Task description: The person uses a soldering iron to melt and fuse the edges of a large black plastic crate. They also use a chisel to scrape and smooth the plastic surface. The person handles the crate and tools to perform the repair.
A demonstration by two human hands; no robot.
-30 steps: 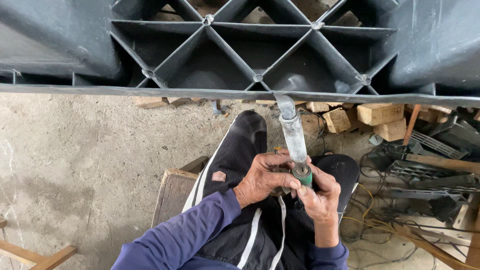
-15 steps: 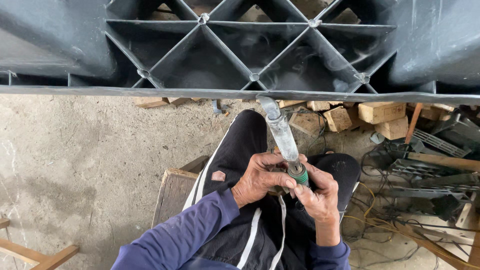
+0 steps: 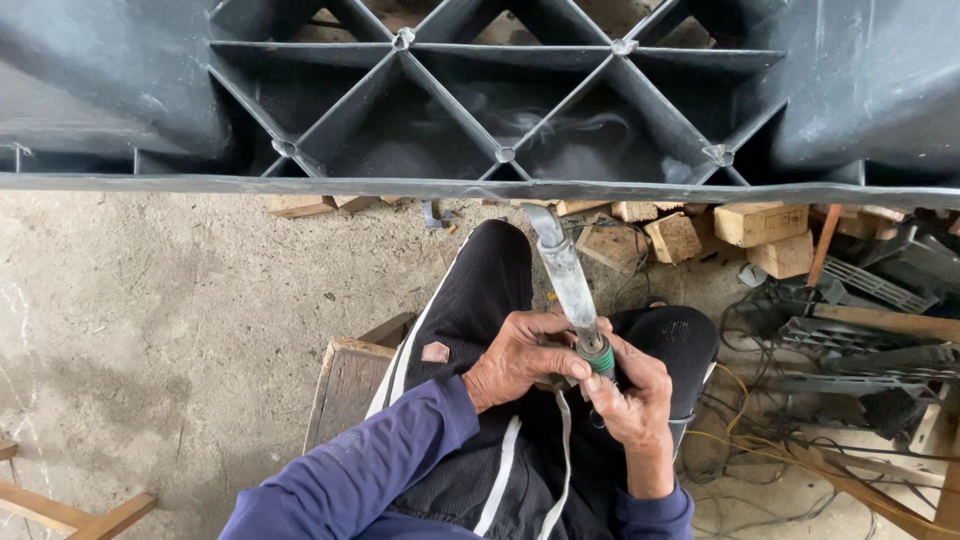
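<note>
Weathered wooden stool (image 3: 350, 385) stands left of the seated person's knee. Left hand (image 3: 520, 358) is closed around the base of a long grey metal heat tool with a green collar (image 3: 570, 285). Right hand (image 3: 632, 395) grips its handle from below. The tool's tip meets the black ribbed plastic pallet (image 3: 480, 185) edge above.

a grey concrete floor (image 3: 150, 330) is seen at the left. wood blocks (image 3: 760, 225) are piled at the upper right, and tangled wires (image 3: 760, 440) are spread at the lower right.
</note>
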